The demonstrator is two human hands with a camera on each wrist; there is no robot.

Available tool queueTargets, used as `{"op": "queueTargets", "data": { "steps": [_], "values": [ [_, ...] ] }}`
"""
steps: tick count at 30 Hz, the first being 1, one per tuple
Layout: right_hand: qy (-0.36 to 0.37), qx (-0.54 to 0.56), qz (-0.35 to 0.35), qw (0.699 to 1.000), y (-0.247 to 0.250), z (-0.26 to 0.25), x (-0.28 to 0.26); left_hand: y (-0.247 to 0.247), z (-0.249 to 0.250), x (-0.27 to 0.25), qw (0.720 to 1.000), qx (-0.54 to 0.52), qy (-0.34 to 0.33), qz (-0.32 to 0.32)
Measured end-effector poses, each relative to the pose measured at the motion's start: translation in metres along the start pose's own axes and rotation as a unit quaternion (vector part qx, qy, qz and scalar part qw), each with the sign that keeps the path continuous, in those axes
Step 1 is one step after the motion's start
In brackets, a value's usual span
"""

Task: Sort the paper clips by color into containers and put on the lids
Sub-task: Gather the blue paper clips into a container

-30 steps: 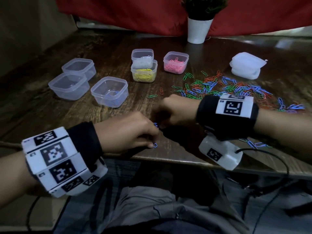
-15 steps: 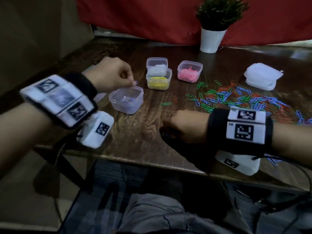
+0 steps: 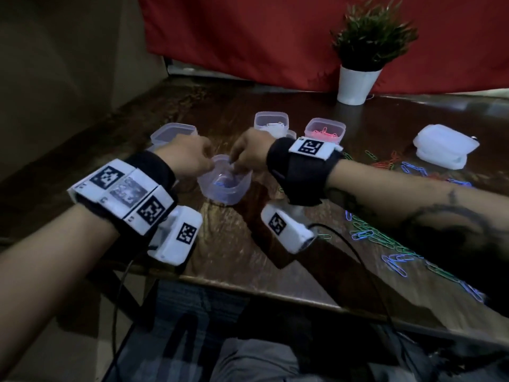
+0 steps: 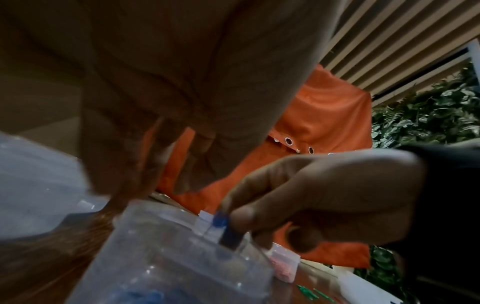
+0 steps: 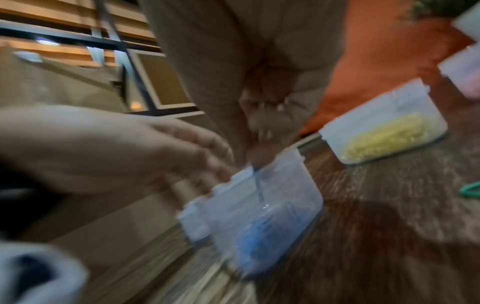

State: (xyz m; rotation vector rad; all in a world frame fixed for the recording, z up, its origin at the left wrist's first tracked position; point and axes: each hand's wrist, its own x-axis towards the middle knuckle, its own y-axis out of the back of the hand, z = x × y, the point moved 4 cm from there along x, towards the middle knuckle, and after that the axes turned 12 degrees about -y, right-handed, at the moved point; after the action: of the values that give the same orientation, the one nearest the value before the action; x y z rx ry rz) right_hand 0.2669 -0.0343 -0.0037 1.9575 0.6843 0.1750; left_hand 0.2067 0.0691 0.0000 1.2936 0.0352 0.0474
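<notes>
Pinching a blue paper clip [image 4: 225, 230] between thumb and fingertips, the right hand [image 3: 249, 154] hangs over the open clear container [image 3: 224, 186] that stands near the front of the wooden table [image 3: 242, 255], the clip pointing down just inside the rim. More blue clips [image 5: 262, 232] already lie on that container's floor. The left hand [image 3: 187, 158] sits at the container's left rim with its fingers curled toward it (whether they actually grip the wall or only touch it I cannot tell; the wrist views are blurred). Behind the hands stand a container of pink clips [image 3: 325, 132], one with white clips [image 3: 271, 122] set on top of a container of yellow clips [image 5: 387, 133], and an empty container [image 3: 173, 133] to the left. A stack of lids [image 3: 444, 150] rests at the far right, and a loose scatter of blue, green and orange clips [image 3: 396, 252] spreads over the table's right side, under the right forearm. A potted plant [image 3: 360, 56] stands at the back before a red cloth [image 3: 248, 37].
</notes>
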Motion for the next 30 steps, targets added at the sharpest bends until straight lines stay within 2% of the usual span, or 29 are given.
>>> {"op": "queueTargets", "data": {
  "steps": [2, 5, 7, 10, 12, 14, 18, 21, 24, 27, 30],
  "values": [
    [-0.009, 0.051, 0.010, 0.999, 0.011, 0.007, 0.001, -0.004, 0.000, -0.001, 1.000, -0.005, 0.009, -0.019],
    [-0.010, 0.125, 0.076, 0.989, 0.059, 0.031, -0.026, -0.006, 0.006, 0.002, 1.000, 0.012, -0.009, -0.009],
    [-0.020, 0.133, 0.095, 0.986, 0.093, 0.060, -0.057, -0.006, 0.012, 0.005, 0.999, 0.039, -0.012, -0.020],
    [-0.082, 0.154, 0.103, 0.979, 0.131, 0.122, -0.110, 0.000, 0.031, 0.008, 0.995, 0.090, -0.021, -0.029],
    [-0.124, 0.131, 0.101, 0.978, 0.142, 0.165, -0.144, 0.005, 0.057, 0.008, 0.987, 0.145, -0.065, 0.012],
    [-0.171, 0.086, 0.082, 0.978, 0.141, 0.201, -0.171, 0.002, 0.094, 0.009, 0.979, 0.153, -0.131, 0.032],
    [-0.247, -0.035, 0.063, 0.966, 0.131, 0.254, -0.205, -0.033, 0.171, 0.023, 0.962, 0.072, -0.255, -0.061],
    [-0.286, -0.077, 0.057, 0.954, 0.124, 0.278, -0.212, -0.063, 0.223, 0.040, 0.943, 0.028, -0.311, -0.117],
    [-0.296, -0.110, 0.067, 0.946, 0.126, 0.289, -0.204, -0.084, 0.260, 0.058, 0.932, 0.047, -0.341, -0.112],
    [-0.301, -0.161, 0.057, 0.938, 0.130, 0.298, -0.182, -0.096, 0.277, 0.075, 0.936, 0.075, -0.324, -0.119],
    [-0.275, -0.181, 0.059, 0.943, 0.135, 0.304, -0.148, -0.093, 0.278, 0.088, 0.945, 0.064, -0.294, -0.126]
  ]
}}
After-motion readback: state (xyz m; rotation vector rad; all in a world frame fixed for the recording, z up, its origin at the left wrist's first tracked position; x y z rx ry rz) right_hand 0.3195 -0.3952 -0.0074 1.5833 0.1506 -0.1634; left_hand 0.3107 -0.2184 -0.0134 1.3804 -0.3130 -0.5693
